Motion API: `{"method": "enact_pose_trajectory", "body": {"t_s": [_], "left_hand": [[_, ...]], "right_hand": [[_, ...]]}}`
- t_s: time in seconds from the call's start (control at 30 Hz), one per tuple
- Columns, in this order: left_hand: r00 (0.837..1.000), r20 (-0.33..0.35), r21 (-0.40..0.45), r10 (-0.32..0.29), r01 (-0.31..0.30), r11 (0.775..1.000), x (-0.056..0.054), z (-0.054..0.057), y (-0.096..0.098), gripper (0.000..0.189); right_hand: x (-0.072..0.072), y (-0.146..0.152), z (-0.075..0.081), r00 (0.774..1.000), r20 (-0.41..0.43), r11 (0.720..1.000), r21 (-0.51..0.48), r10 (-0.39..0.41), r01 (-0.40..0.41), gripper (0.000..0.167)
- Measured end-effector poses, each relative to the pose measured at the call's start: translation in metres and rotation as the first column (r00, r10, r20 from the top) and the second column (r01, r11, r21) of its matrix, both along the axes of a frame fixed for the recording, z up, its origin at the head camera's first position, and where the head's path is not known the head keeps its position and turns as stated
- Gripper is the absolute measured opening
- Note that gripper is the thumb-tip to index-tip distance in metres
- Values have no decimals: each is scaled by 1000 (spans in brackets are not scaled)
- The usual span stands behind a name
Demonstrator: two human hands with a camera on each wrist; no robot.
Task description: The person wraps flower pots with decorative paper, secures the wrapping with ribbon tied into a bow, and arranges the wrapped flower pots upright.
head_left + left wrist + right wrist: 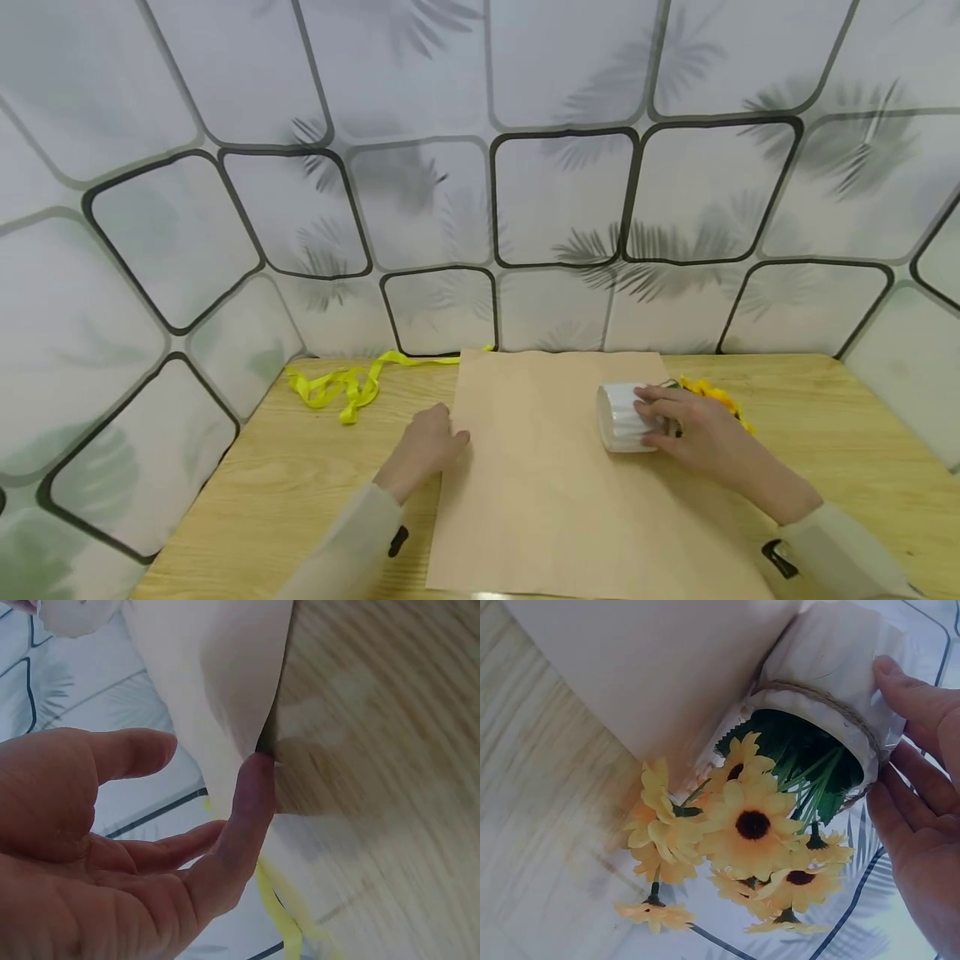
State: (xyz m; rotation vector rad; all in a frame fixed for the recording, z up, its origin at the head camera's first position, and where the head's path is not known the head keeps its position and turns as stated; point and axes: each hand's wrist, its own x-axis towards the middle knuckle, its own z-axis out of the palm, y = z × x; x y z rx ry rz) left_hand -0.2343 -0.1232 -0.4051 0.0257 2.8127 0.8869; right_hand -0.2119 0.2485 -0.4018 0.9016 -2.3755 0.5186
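A large sheet of brown paper (540,500) lies on the wooden table. On its right part a white flowerpot (621,417) is on its side, base toward the left. My right hand (701,433) holds the pot, thumb on one side and fingers on the other. Twine (810,691) circles the pot near its rim, and yellow artificial flowers (750,825) with dark centres stick out of it. My left hand (427,446) is at the paper's left edge; in the left wrist view one fingertip (256,776) touches that edge, thumb apart from the fingers.
A loose yellow ribbon (337,387) lies crumpled at the table's back left, one end running to the paper's far corner. The wooden table (300,492) backs onto a patterned wall covering (420,208) that also rises on both sides.
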Motion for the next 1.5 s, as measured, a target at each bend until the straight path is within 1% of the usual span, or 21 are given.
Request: {"method": "enact_pose_trajectory", "body": {"t_s": [0.03, 0.1, 0.23, 0.3, 0.4, 0.5, 0.57, 0.73, 0.97, 1.1, 1.2, 1.27, 1.4, 1.5], "left_hand": [[1000, 8, 3, 4, -4, 1000, 0, 0, -2, 31], [1000, 23, 13, 13, -13, 1000, -1, 1, -6, 34], [998, 57, 35, 30, -32, 999, -4, 5, -13, 54], [995, 80, 72, 52, -58, 996, -6, 7, -16, 59], [991, 105, 148, 79, -94, 984, -7, 7, -20, 58], [988, 128, 222, 91, -118, 968, -7, 5, -21, 57], [986, 138, 254, 92, -125, 959, -7, 4, -22, 57], [984, 151, 276, 94, -133, 952, -7, 2, -23, 56], [986, 152, 322, 71, -118, 939, -7, -3, -27, 52], [985, 156, 346, 68, -119, 931, -8, -5, -28, 51], [984, 163, 354, 68, -123, 927, -8, -6, -29, 50], [983, 168, 363, 75, -132, 922, -9, -6, -30, 49], [981, 174, 380, 90, -151, 913, -10, -5, -37, 48], [982, 172, 389, 80, -142, 910, -11, -3, -44, 48]], "right_hand": [[0, 0, -1, 1000, 2, 1000, -6, 5, -5, 41], [-2, -1, -2, 1000, 5, 1000, -14, 13, -13, 41], [-3, -1, -3, 1000, 5, 1000, -18, 5, -5, 40], [-3, -1, -3, 1000, 7, 1000, -14, -7, 7, 38], [-3, 0, -2, 1000, 18, 1000, -17, -14, 15, 37], [-2, 0, -1, 1000, 14, 1000, -15, -17, 17, 36], [-3, 0, -1, 1000, 10, 1000, -19, -12, 12, 36], [-4, 1, -2, 1000, -2, 999, -45, 25, -25, 37], [-5, 4, -3, 998, 11, 997, -56, 57, -56, 41], [-5, 7, -1, 997, 49, 997, -35, 66, -65, 34], [-4, 8, 0, 993, 103, 998, -11, 64, -63, 35], [-3, 8, 0, 991, 123, 999, 12, 51, -53, 36], [-3, 5, 0, 991, 132, 998, 40, 36, -42, 36], [-4, 1, 0, 991, 123, 998, 37, 43, -48, 37]]}}
